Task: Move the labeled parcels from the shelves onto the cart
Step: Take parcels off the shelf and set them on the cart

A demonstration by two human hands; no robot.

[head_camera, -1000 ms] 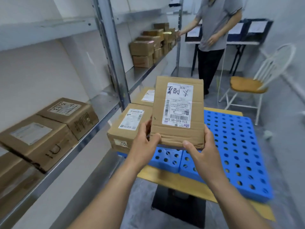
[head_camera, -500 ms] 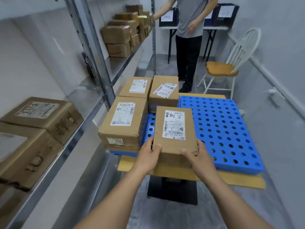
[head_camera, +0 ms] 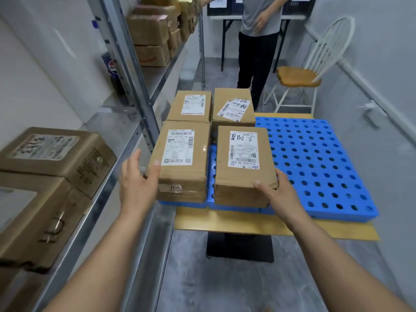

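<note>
A brown parcel with a white handwritten label (head_camera: 243, 154) lies flat on the blue perforated pallet (head_camera: 315, 165) of the cart, beside a taller box marked 705 (head_camera: 180, 154). My right hand (head_camera: 275, 192) grips its near right corner. My left hand (head_camera: 137, 183) is off it, fingers apart, thumb against the 705 box's near left corner. Two more labeled parcels (head_camera: 191, 106) (head_camera: 231, 106) sit behind these. On the shelf at left lie two labeled boxes (head_camera: 56, 152) (head_camera: 29, 221).
The pallet rests on a wooden cart deck (head_camera: 247, 224). A metal shelf upright (head_camera: 128, 70) stands close to the cart's left side. Several boxes (head_camera: 150, 34) are stacked farther along the shelf. A person (head_camera: 258, 52) stands beyond the cart, next to a white chair (head_camera: 299, 75).
The parcel went from held upright in both hands down onto the blue pallet beside the 705 box. My left hand let go and moved left.
</note>
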